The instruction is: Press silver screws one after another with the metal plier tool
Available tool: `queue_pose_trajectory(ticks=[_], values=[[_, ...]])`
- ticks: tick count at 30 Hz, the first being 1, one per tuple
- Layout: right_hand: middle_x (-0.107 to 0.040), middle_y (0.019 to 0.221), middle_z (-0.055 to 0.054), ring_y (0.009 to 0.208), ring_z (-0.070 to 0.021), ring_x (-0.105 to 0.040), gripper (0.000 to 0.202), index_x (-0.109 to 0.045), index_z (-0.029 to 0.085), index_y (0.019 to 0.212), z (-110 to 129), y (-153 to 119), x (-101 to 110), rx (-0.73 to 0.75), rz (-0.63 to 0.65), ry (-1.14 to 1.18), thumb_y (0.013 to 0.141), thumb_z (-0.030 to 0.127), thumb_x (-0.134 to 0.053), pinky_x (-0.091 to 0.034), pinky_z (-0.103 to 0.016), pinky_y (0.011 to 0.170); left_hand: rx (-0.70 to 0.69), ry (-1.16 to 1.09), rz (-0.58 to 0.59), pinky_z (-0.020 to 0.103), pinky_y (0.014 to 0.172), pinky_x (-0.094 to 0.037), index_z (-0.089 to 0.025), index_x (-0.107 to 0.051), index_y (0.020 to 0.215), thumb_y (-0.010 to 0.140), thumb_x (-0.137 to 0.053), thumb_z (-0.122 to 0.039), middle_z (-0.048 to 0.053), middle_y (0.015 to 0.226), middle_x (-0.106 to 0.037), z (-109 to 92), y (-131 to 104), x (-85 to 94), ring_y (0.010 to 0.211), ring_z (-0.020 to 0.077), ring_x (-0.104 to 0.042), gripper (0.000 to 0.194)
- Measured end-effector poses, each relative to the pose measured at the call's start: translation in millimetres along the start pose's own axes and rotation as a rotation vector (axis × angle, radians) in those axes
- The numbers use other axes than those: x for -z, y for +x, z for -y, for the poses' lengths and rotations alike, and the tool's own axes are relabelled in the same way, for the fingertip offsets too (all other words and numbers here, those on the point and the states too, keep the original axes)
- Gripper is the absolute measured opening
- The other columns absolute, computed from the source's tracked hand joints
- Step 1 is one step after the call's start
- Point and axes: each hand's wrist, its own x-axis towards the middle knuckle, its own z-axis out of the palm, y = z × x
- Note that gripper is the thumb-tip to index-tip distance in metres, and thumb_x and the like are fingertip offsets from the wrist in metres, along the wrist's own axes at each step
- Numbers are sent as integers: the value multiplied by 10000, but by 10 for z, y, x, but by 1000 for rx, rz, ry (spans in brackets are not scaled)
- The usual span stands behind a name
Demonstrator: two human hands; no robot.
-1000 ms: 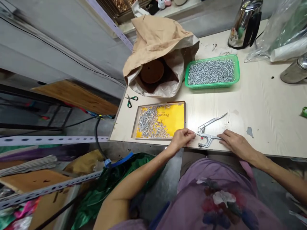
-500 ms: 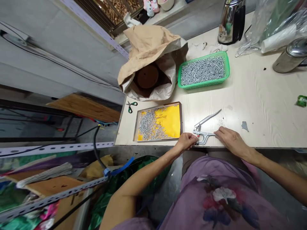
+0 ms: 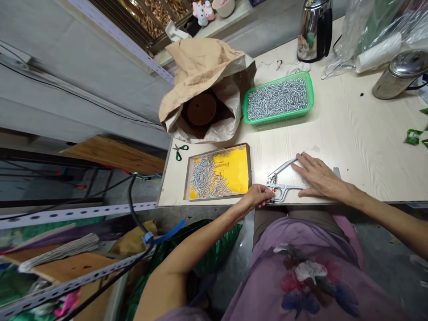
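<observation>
Metal hand pliers (image 3: 283,187) with two long handles and a small spring lie near the table's front edge, handles spread. At their jaw end my left hand (image 3: 259,195) is closed in a pinch; what its fingertips hold is too small to make out. My right hand (image 3: 316,174) is open, fingers spread across the handle ends, the upper fingers touching the tip of the upper handle. Left of the pliers sits a shallow tray (image 3: 249,171) with a yellow sheet and many small metal springs (image 3: 203,176).
Behind stands a green basket (image 3: 279,119) full of small metal springs. An open paper sack (image 3: 203,58) is at the back left, with green-handled scissors (image 3: 180,151) below it. A kettle (image 3: 314,33), a steel pitcher (image 3: 394,78) and green packets (image 3: 413,137) are farther right.
My right hand has moved from the lower handle's end up and forward, and its fingers have spread over both handle ends. My left hand remains at the jaws. The view has shifted slightly.
</observation>
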Motion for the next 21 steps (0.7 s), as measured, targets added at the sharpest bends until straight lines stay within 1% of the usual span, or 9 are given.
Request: queue_pose_trajectory(ticks=[2,4,8,12,15,17,18,19,21], values=[[-364,1522,-221,1397,-406,-314,915,-378,198,1449,-122,65,-37,45,41,15,716,641,-701,-372,-564,1032,6,-1,-11,153,353,-275,-136,-566,601,742,-710,-254,-81,437,-492,-8,-14,-10,331,26,-377,233],[-391,1507,-217,1390,-409,-322,976,-368,191,1455,-208,127,-61,78,65,21,682,688,-696,-361,-563,1040,8,-2,-24,154,352,-269,-135,-565,600,758,-692,-232,-78,443,-497,-15,-27,-19,332,26,-379,225],[-499,1406,-210,1295,-413,-414,974,-414,174,1413,-228,223,-23,73,67,5,647,705,-696,-380,-545,995,13,4,-29,156,356,-274,-135,-561,586,754,-710,-246,-75,442,-495,-11,-35,-29,330,25,-376,250],[-609,1205,-195,1088,-373,-520,837,-487,139,1322,-129,244,62,38,85,-51,667,606,-719,-422,-489,870,18,10,-19,159,361,-279,-139,-541,573,745,-727,-278,-76,441,-483,-1,-26,-34,331,27,-376,289],[-626,1123,-172,1000,-331,-526,673,-536,150,1238,-70,220,96,36,68,-70,713,533,-710,-423,-433,806,24,16,-24,164,375,-288,-141,-544,593,752,-730,-305,-74,457,-485,3,-29,-38,340,32,-381,295],[-622,1103,-163,970,-312,-520,575,-563,157,1173,-41,203,111,37,63,-72,728,489,-713,-420,-407,781,21,68,-36,174,394,-308,-142,-555,614,794,-694,-313,-70,467,-481,11,-60,-44,357,43,-394,285],[-621,1090,-160,957,-305,-517,529,-576,156,1136,-26,197,118,33,68,-76,730,465,-719,-418,-398,774,-5,130,-63,181,414,-328,-142,-562,623,820,-669,-311,-62,478,-484,18,-86,-50,379,54,-418,281],[-621,1072,-158,945,-299,-516,486,-586,152,1101,-9,190,128,26,76,-82,733,438,-725,-415,-391,768,-58,217,-117,191,446,-359,-141,-575,636,842,-646,-306,-48,500,-500,27,-119,-59,419,70,-457,273],[-622,1021,-150,920,-288,-514,399,-601,145,1036,30,175,149,17,95,-95,744,384,-728,-404,-376,752,-249,431,-283,223,556,-437,-143,-617,705,874,-614,-291,-6,602,-573,44,-185,-94,565,114,-557,224]])
